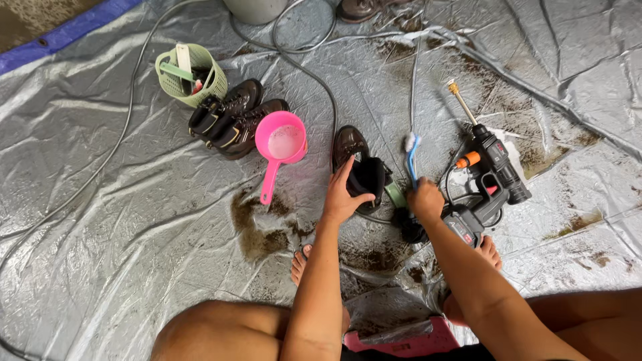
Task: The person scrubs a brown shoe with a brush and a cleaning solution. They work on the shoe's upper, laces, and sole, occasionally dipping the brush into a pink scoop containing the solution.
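A dark brown boot (352, 148) stands on the wet silver tarp (120, 200) in front of me. My left hand (343, 196) grips the boot's black ankle collar. In my right hand (425, 199) is a blue-handled brush (412, 155), held upright with its white bristle head up, just right of the boot. A black cordless spray gun (491, 175) with an orange knob and a brass nozzle lies right of my right hand.
A pair of brown boots (231, 119) sits at upper left beside a green basket (192, 75) and a pink ladle (280, 144) holding water. Grey hoses (314, 73) run across the tarp. Mud patches lie by my bare feet. A pink stool edge (408, 344) is under me.
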